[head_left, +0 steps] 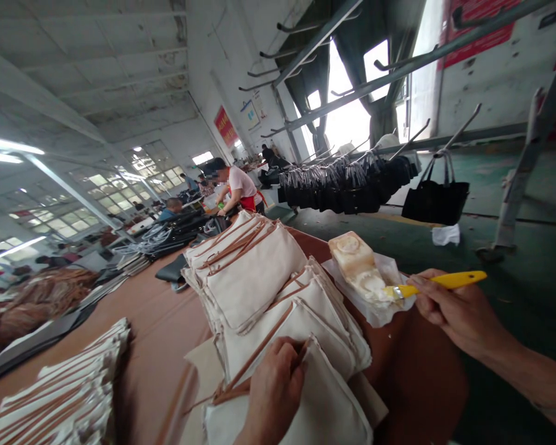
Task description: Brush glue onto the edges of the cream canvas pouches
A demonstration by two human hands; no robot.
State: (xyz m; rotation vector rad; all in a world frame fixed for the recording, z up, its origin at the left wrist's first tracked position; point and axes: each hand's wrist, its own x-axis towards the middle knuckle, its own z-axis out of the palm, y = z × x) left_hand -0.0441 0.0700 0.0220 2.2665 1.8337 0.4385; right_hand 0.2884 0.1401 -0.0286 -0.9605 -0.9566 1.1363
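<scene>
My right hand [458, 312] grips a brush [458, 280] by its yellow handle. The bristles rest in white paste [374, 285] beside a yellowish, paste-smeared tub [351, 250] on a crumpled plastic sheet [380, 318]. At the near end of the table, my left hand [275, 389] is closed on the brown-trimmed upper edge of a cream fabric pouch [328, 395]; its fingertips are partly hidden. Beyond it, more cream pouches [254, 272] with brown strips lie overlapped in a stack.
The brown table [152, 346] carries another pile of cream pouches [69, 389] at left. Black bags [343, 188] hang on a metal rack [352, 102] at right. A co-worker [241, 185] in a red apron bends over work farther back.
</scene>
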